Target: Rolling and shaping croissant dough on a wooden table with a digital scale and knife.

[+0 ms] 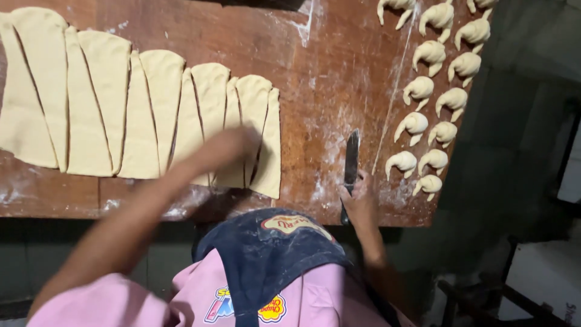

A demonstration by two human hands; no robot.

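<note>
Wooden and dusted with flour, the brown worktable [321, 79] fills most of what we see from above. Across its left half lies a sheet of pale rolled dough cut into long tapering triangles [109, 109], the strips lying side by side and touching along their cut edges, from the far left edge of the view to about the middle of the board.

Our left hand [233, 145] reaches out over the right end of this row, above the last few triangles. It is blurred, so we cannot tell whether its fingers are spread, pressed together or pinching a strip; it lies over the dough near the near ends of those pieces.

Our right hand [358, 203] rests at the near edge of the table, well to the right of the dough. Its fingers are curled tight around the handle of a dark, flat-bladed knife [351, 158], whose blade lies on the floury wood and points away from us toward the far side. The knife sits between the cut dough on the left and the shaped pieces on the right, apart from both.

Along the right side of the board, a double row of small pale crescent-shaped rolls [426, 109] runs from the far corner down toward the near edge, each curled and set just beside the next. A thin line of flour [393, 103] runs alongside them on the left.

Nearest to us we see a dark blue apron [266, 254] over a pink shirt [315, 300].
</note>
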